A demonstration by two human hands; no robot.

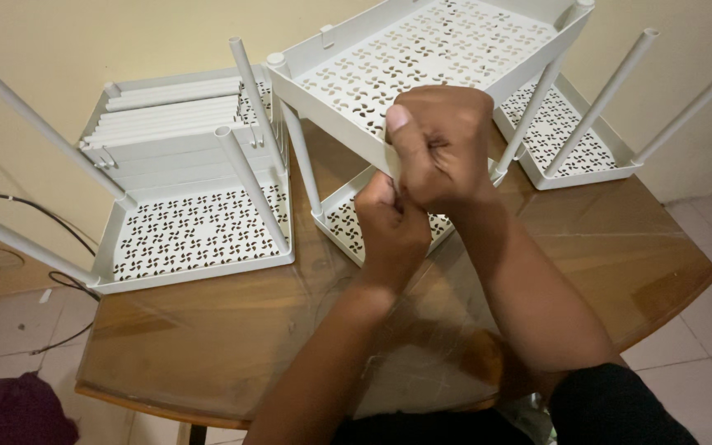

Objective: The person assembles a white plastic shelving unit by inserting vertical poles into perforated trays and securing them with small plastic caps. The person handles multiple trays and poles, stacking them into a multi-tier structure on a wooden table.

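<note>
Down near me, my left hand (393, 227) is curled into a fist under the near edge of the raised white shelf tray (422, 58), pinching at its rim. Just above it, my right hand (442, 144) is clamped on that same edge, thumb up. The tray stands tilted over the wooden bench (232, 330). Farther left, another tray (191, 231) holds stacked white poles (166, 115).

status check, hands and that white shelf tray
Right hand gripping raised tray at its front rim. Left hand closed just below it. Nothing in the way.
</note>
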